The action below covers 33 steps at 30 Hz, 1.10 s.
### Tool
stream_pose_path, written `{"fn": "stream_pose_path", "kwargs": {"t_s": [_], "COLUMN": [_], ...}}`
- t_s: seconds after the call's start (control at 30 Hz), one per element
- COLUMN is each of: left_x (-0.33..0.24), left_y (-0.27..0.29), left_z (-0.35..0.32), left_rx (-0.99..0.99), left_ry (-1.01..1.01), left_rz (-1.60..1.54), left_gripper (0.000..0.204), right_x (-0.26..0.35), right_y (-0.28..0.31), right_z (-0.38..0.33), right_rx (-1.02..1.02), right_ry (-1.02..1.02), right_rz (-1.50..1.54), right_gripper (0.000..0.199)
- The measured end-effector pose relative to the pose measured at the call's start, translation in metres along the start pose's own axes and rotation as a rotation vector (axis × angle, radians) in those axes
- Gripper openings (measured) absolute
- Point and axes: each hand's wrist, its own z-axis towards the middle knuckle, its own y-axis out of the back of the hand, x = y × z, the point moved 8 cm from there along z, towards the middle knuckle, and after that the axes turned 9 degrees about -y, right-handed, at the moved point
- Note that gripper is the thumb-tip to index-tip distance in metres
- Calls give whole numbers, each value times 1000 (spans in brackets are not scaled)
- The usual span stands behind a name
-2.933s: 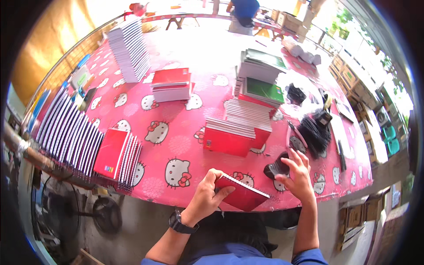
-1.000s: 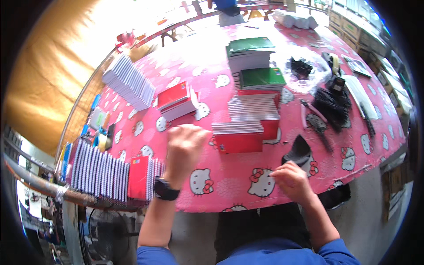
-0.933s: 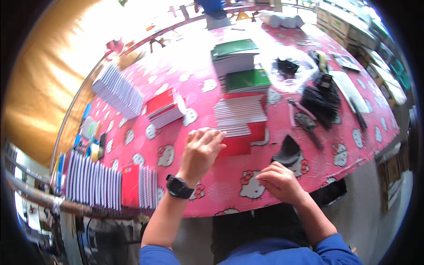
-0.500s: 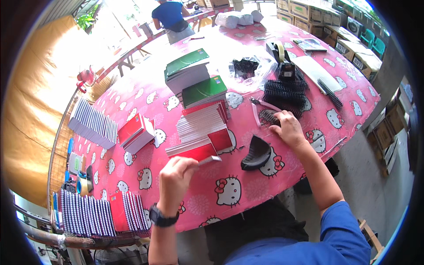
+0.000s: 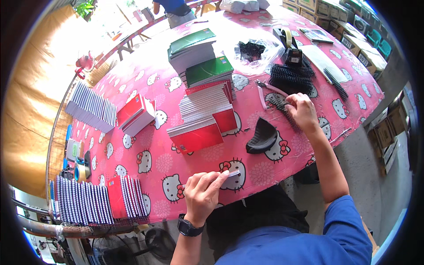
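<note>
My left hand (image 5: 203, 194), with a black watch on its wrist, is closed on a thin notebook (image 5: 234, 173). Only its pale edge shows past my fingertips; the hand hides the rest. Just beyond stands a row of red-covered notebooks (image 5: 196, 140) with white page edges. Over on the right, my right hand (image 5: 302, 110) pinches a black binding coil (image 5: 282, 107). Pink-handled pliers (image 5: 265, 92) lie beside that coil. Between my hands rests a black, ribbed, curved piece (image 5: 262, 136).
Green notebooks (image 5: 207, 70) are stacked behind the red ones. More black coils (image 5: 291, 79) lie near a tape dispenser (image 5: 291, 48) and a plastic bag (image 5: 256, 55). Bound notebooks (image 5: 84, 201) line the left edge. Another person (image 5: 174, 11) stands at the back.
My left hand has come nearer and to the right, drawing the notebook away from the red row. My right hand has shifted slightly up and right, lifting its grip on the coil.
</note>
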Motion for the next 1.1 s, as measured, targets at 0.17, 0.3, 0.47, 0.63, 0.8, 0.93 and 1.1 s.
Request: {"fn": "stream_pose_path", "kwargs": {"t_s": [0.17,0.3,0.47,0.63,0.8,0.93,1.1], "left_x": [2,3,8,6,4,4,2], "left_y": [0,0,-2,1,1,0,1], "left_z": [-5,5,5,5,6,5,5], "left_rx": [13,0,30,47,48,56,77], "left_ry": [-37,39,77,104,94,104,94], "left_rz": [35,-47,-119,-125,-135,-138,-129], "left_gripper": [31,25,18,17,16,15,14], "right_x": [90,126,125,130,130,134,132], "right_y": [23,0,-12,-8,-12,-14,-31], "right_z": [-58,-116,-126,-124,-120,-122,-126], "right_rx": [153,646,751,707,744,782,1041], "right_ry": [349,424,415,499,472,574,514], "right_rz": [531,593,641,741,720,655,674], "right_gripper": [49,49,28,22,19,15,14]}}
